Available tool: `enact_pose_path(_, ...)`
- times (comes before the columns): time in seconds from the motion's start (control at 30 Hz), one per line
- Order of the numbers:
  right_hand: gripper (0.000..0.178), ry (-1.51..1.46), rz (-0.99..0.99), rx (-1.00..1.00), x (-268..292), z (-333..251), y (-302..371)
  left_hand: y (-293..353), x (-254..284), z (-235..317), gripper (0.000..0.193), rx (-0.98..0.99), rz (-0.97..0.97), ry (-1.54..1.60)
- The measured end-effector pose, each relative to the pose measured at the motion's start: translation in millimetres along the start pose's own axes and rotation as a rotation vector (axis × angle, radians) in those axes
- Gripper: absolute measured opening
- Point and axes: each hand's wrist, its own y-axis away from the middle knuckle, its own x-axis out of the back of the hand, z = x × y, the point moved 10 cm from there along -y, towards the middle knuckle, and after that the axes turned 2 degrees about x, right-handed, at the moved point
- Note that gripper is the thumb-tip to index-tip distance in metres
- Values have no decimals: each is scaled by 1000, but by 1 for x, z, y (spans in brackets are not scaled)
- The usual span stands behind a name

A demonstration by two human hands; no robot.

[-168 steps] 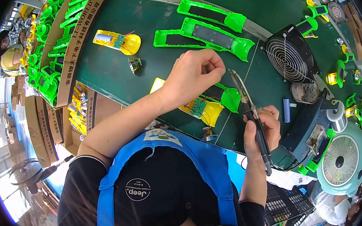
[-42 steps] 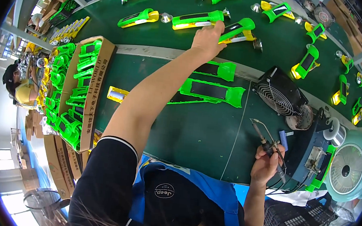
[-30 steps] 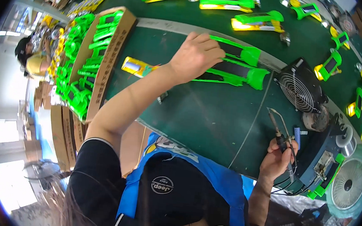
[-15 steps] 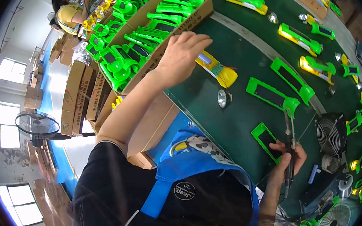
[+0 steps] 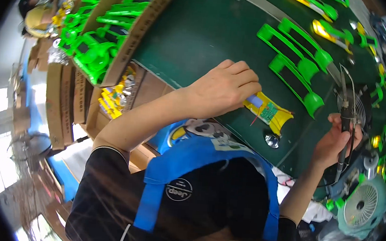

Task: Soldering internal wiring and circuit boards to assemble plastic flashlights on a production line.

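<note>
My left hand (image 5: 228,89), fingers curled down, grips the near end of a yellow flashlight housing (image 5: 284,115) on the green bench. A small green circuit board (image 5: 268,111) and thin red wires show in it; the hand hides the rest. Beside its wide end lies a shiny silver reflector (image 5: 271,140). In my right hand (image 5: 333,144) is a slim dark soldering iron (image 5: 348,109) with a cable, held upright at the bench's right side, apart from the housing. Several green casings with dark panels, one of them the nearest casing (image 5: 292,82), lie side by side beyond the housing.
A cardboard box (image 5: 138,33) packed with green casings stands at the left, with yellow parts (image 5: 112,102) in a lower box. Around the right edge are a round black fan grille (image 5: 357,105), a pale desk fan (image 5: 361,205) and more flashlight parts. Another person (image 5: 39,17) works far left.
My left hand has come nearer my body with the yellow housing and reflector. My right hand has let go of the nearest green casing, now beside the others, and moved right with the soldering iron.
</note>
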Motion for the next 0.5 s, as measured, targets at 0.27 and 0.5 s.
enact_pose_path(0.27, 27, -291, 186, -384, 72, -8, 94, -40, -25, 29, 39, -181, 38, 170)
enact_pose_path(0.5, 25, -307, 213, -502, 74, 28, 108, -67, -55, 43, 20, -167, 36, 456)
